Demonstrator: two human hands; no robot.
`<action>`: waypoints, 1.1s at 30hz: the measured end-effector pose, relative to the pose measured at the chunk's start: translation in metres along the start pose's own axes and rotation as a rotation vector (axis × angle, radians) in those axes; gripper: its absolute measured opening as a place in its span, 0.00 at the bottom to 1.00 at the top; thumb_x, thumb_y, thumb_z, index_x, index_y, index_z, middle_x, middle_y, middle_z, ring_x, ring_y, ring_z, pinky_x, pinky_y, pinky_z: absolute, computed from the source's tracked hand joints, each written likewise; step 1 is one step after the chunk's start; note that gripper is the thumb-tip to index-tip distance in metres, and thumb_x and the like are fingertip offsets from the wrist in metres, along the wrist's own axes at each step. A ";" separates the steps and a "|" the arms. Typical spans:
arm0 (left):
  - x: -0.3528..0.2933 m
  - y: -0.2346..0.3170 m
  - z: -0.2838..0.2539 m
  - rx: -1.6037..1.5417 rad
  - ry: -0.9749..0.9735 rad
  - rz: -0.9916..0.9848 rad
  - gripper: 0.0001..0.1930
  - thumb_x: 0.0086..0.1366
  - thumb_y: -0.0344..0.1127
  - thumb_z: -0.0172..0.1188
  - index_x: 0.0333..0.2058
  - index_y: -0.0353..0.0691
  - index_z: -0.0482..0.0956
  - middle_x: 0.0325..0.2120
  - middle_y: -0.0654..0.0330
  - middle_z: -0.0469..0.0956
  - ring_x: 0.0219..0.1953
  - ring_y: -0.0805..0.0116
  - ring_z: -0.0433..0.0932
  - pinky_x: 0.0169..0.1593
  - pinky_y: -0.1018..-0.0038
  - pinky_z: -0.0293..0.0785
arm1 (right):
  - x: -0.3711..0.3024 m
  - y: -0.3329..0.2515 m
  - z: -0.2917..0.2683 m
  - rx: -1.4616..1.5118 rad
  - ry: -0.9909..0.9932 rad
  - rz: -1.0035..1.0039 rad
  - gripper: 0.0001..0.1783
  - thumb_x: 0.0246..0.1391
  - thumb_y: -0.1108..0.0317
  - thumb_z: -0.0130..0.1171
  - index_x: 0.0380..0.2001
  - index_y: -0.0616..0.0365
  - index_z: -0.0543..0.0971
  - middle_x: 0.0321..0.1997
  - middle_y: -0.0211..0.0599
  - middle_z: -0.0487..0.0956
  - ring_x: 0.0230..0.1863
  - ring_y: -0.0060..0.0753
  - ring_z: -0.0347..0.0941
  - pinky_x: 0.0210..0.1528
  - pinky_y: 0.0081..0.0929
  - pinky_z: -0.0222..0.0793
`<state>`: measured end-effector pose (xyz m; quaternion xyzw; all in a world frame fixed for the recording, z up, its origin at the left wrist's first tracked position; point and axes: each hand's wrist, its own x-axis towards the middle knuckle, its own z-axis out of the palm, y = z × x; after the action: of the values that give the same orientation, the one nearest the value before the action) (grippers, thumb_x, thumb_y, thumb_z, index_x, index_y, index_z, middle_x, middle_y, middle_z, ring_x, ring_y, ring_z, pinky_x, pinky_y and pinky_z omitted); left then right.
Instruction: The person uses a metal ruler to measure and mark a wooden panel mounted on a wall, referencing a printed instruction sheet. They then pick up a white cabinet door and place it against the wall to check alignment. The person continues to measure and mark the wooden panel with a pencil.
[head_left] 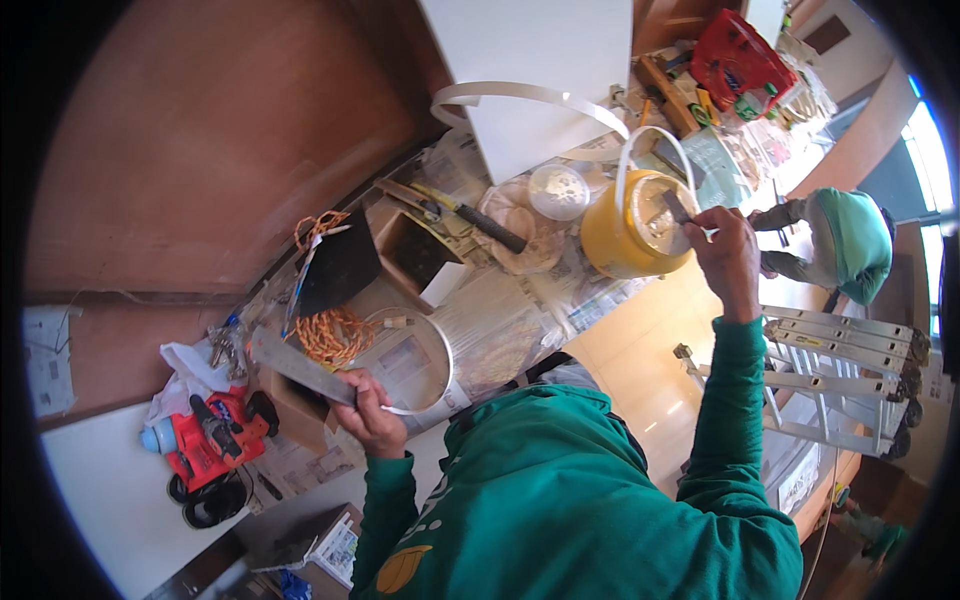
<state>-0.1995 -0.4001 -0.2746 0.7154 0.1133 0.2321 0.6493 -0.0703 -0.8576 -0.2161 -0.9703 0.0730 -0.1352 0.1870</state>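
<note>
My left hand (372,415) is closed round a long flat grey strip (300,368), whose free end points to the upper left. A thin white band (449,362) curves in a loop beside that hand; whether it belongs to the same strip I cannot tell. My right hand (727,255) pinches a small flat scraper (678,207) at the mouth of a yellow bucket (610,238). Inside the bucket lies a pale tan paste (655,228), and the scraper's tip is over it. The bucket's white handle (622,165) stands up.
A paper-covered bench holds a clear round lid (559,192), a black-handled tool (490,228), orange rope (332,338) and a drill (218,428). Behind rises a white panel (545,60) with a curved white strip (520,90). At right are a folded ladder (835,375) and another person (850,245).
</note>
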 end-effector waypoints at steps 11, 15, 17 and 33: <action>-0.015 0.002 0.016 -0.030 -0.022 -0.046 0.04 0.71 0.31 0.50 0.39 0.40 0.64 0.26 0.62 0.64 0.22 0.77 0.61 0.27 0.80 0.58 | 0.019 -0.025 -0.047 0.153 -0.301 0.217 0.13 0.50 0.63 0.66 0.28 0.64 0.81 0.24 0.39 0.82 0.28 0.32 0.79 0.33 0.31 0.73; -0.017 0.004 0.005 -0.005 0.017 -0.038 0.05 0.72 0.32 0.50 0.40 0.39 0.64 0.26 0.62 0.65 0.23 0.77 0.61 0.27 0.80 0.58 | -0.004 -0.053 -0.053 0.837 -0.371 0.203 0.05 0.60 0.69 0.63 0.34 0.60 0.81 0.27 0.28 0.81 0.29 0.17 0.76 0.32 0.19 0.72; -0.018 0.004 0.004 -0.014 0.039 -0.057 0.05 0.72 0.32 0.51 0.41 0.39 0.64 0.26 0.62 0.65 0.23 0.77 0.61 0.28 0.80 0.58 | -0.017 -0.081 -0.023 1.038 -0.434 0.187 0.04 0.61 0.71 0.63 0.36 0.59 0.80 0.28 0.27 0.81 0.29 0.17 0.76 0.34 0.17 0.74; -0.004 -0.009 -0.033 -0.026 0.101 -0.050 0.04 0.70 0.29 0.50 0.41 0.41 0.65 0.27 0.64 0.64 0.24 0.78 0.61 0.26 0.81 0.60 | -0.034 -0.124 0.205 0.781 -0.483 0.384 0.11 0.59 0.66 0.62 0.39 0.62 0.82 0.27 0.36 0.80 0.29 0.24 0.75 0.33 0.27 0.71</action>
<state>-0.2170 -0.3719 -0.2827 0.6912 0.1605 0.2530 0.6576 -0.0322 -0.6664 -0.3600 -0.8004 0.1489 0.1130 0.5696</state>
